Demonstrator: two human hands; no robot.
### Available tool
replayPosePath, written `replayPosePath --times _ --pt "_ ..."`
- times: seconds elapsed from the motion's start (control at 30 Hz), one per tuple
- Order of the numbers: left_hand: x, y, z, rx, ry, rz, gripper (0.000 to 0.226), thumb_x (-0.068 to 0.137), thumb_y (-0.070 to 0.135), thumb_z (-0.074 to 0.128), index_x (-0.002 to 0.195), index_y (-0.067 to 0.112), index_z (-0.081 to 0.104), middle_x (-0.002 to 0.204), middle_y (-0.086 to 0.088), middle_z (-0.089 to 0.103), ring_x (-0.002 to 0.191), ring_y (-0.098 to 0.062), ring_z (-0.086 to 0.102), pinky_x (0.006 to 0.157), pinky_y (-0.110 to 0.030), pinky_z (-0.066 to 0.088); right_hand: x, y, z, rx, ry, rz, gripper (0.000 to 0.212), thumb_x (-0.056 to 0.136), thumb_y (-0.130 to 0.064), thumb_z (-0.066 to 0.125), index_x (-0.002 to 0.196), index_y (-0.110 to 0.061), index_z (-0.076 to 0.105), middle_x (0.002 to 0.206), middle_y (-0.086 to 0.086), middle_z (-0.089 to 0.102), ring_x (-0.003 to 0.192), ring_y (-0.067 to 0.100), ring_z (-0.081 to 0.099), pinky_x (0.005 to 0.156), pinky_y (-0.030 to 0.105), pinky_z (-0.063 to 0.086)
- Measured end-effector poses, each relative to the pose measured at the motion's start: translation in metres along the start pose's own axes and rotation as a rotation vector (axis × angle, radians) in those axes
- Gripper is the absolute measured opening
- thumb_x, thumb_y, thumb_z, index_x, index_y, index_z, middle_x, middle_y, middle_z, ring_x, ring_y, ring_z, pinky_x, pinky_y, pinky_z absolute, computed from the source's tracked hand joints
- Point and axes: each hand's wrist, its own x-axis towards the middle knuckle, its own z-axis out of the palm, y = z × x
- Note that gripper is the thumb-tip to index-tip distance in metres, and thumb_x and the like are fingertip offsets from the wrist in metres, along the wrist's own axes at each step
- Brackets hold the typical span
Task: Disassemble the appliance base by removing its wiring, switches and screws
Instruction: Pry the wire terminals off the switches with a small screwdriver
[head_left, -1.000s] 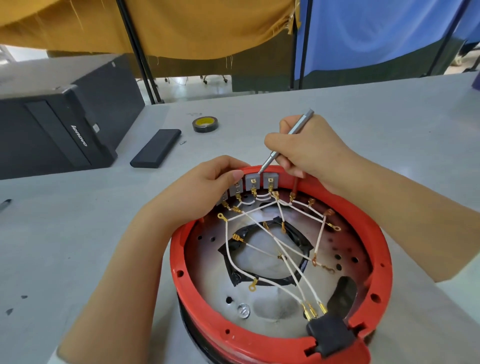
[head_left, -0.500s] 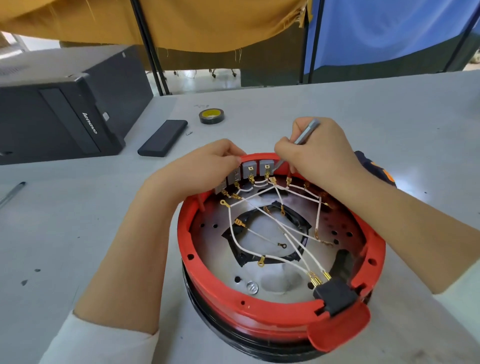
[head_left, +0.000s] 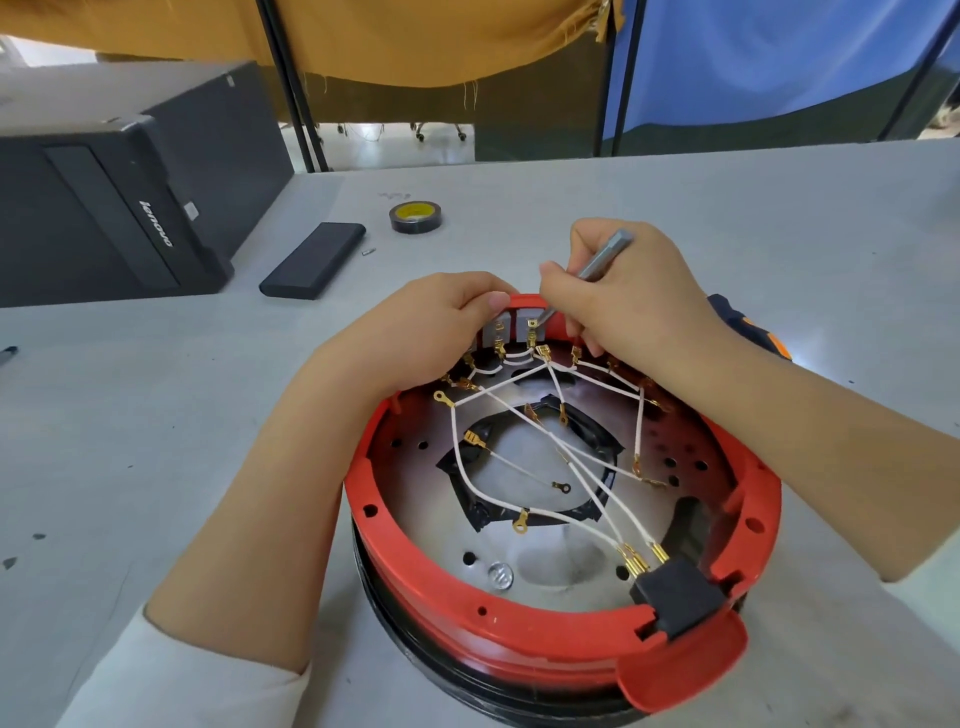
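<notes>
A round red appliance base (head_left: 415, 566) lies upturned on the grey table, its metal floor crossed by white wires (head_left: 576, 457) with brass terminals. Grey switches (head_left: 501, 330) sit in a row at its far rim. A black connector block (head_left: 675, 592) sits at the near right rim. My left hand (head_left: 431, 327) grips the far rim beside the switches. My right hand (head_left: 623, 296) holds a slim grey screwdriver (head_left: 605, 257), its tip down at the right-hand switch.
A black computer case (head_left: 124, 192) stands at the left. A flat black box (head_left: 314, 260) and a roll of black tape (head_left: 415, 217) lie behind the base. A dark blue and orange object (head_left: 753, 327) peeks out behind my right forearm.
The view has shifted closer. My right hand has lowered the screwdriver and tilted it flatter toward the switches. My left hand stays on the rim.
</notes>
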Motion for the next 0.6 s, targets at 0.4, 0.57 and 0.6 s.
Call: replayPosePath --times 0.4,0.57,0.6 --pt "0.003 -0.002 0.001 -0.005 -0.013 -0.004 0.029 0.101 0.036 0.034 0.118 0.036 0.058 0.077 0.019 0.053 0.07 0.002 0.049 0.058 -0.015 0.031 0.012 -0.001 0.0 0.009 -0.065 0.095 0.024 0.078 -0.012 0.055 0.06 -0.011 0.04 0.05 0.016 0.054 0.029 0.015 0.042 0.038 0.02 0.037" --pt "0.002 -0.002 0.001 -0.016 0.001 0.002 0.028 0.1 0.037 0.035 0.116 0.037 0.058 0.064 0.02 0.052 0.062 0.009 0.049 0.05 -0.007 0.03 0.005 -0.003 0.001 -0.042 0.034 0.006 0.025 0.082 -0.017 0.057 0.065 -0.003 0.045 0.068 0.03 0.054 0.044 0.017 0.04 0.049 0.035 0.044" --pt "0.002 -0.002 0.001 -0.012 -0.001 0.004 0.029 0.1 0.037 0.034 0.117 0.037 0.058 0.07 0.019 0.053 0.066 0.007 0.049 0.053 -0.007 0.03 0.005 -0.003 0.0 -0.037 0.022 0.01 0.025 0.082 -0.016 0.057 0.065 -0.003 0.045 0.066 0.029 0.054 0.043 0.017 0.04 0.048 0.034 0.043"
